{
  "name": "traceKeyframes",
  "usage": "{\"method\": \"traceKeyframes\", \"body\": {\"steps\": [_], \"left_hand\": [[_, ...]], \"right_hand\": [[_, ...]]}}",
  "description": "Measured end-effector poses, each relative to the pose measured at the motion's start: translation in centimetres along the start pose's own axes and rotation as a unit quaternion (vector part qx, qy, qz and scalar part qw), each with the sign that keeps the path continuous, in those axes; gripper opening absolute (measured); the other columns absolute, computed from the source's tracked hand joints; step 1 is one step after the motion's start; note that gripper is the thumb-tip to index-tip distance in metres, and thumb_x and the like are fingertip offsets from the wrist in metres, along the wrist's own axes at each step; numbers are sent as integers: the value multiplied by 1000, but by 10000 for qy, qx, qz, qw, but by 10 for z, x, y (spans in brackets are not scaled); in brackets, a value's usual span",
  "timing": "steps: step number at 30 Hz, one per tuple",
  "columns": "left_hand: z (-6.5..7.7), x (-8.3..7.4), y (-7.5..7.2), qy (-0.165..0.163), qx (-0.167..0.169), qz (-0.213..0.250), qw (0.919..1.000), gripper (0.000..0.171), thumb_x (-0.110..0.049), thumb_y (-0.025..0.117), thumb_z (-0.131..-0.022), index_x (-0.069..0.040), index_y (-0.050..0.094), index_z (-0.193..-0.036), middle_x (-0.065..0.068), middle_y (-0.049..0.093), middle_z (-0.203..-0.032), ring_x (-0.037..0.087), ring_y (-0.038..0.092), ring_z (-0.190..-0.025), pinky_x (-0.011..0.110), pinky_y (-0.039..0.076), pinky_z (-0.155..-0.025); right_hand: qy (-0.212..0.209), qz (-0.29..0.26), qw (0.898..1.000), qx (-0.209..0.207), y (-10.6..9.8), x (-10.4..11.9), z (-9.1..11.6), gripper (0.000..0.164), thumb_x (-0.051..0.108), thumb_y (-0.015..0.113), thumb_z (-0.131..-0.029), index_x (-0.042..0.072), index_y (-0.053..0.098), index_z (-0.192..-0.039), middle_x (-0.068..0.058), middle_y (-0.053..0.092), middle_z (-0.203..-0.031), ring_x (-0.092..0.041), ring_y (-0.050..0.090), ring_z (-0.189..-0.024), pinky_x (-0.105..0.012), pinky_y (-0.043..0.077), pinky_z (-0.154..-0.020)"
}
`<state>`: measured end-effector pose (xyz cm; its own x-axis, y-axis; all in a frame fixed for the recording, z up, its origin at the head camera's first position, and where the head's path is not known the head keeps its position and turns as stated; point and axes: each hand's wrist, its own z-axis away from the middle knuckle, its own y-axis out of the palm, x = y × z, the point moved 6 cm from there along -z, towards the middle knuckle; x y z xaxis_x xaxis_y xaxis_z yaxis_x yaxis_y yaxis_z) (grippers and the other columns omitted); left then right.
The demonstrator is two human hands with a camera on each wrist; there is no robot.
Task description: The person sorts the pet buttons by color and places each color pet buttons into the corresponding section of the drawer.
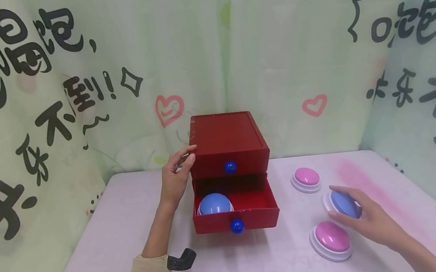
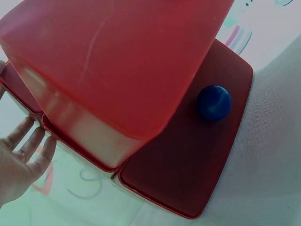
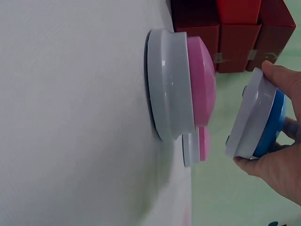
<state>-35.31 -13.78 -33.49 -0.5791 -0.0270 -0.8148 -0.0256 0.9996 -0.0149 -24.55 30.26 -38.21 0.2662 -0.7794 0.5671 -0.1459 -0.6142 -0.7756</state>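
Note:
My right hand [image 1: 371,216] grips a blue push button with a white base [image 1: 345,204] by its rim between thumb and fingers. In the right wrist view the blue button [image 3: 258,117] is tilted and off the table. Two pink push buttons [image 1: 332,237] [image 1: 307,176] stand on the table near that hand. My left hand [image 1: 175,173] touches the left side of a red drawer cabinet [image 1: 223,133], its fingers fairly straight. A drawer [image 1: 214,223] under the top one is pulled out, with another blue push button [image 1: 214,203] in its left part.
Blue round knobs [image 1: 229,167] mark the drawer fronts. Beneath the pulled-out drawer, a closed lower drawer [image 2: 169,174] shows in the left wrist view. A black wrist strap piece [image 1: 181,260] juts from the left sleeve. Printed curtains [image 1: 265,53] surround the pale table [image 1: 121,225].

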Motion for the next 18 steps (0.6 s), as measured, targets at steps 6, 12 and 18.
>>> {"method": "traceKeyframes", "body": {"steps": [6, 12, 18], "left_hand": [[0, 1, -1, -33, -29, 24, 10000, 33, -20, 62, -102, -10, 68, -133, 8, 63, -133, 22, 61, -117, 26, 53, -88], [0, -1, -1, -19, -13, 54, 10000, 34, -18, 62, -102, -9, 68, -133, 10, 63, -133, 23, 60, -118, 25, 52, -89], [-1, 0, 0, -46, -4, 64, 10000, 34, -18, 62, -102, -8, 68, -133, 10, 62, -133, 27, 60, -119, 25, 52, -89]], "right_hand": [[-71, -282, 9993, -242, 0, 9, -3, 67, 31, 78, -93, 13, 49, -150, -19, 53, -141, 8, 41, -113, -4, 36, -87], [-23, -783, 9969, -71, 5, 19, -6, 65, 26, 76, -94, 12, 47, -151, -21, 49, -145, 7, 43, -114, -3, 38, -89], [-2, -978, 9952, 60, 9, 34, -8, 68, 23, 76, -94, 12, 44, -153, -22, 46, -147, -26, 52, -122, -22, 53, -93]]}}
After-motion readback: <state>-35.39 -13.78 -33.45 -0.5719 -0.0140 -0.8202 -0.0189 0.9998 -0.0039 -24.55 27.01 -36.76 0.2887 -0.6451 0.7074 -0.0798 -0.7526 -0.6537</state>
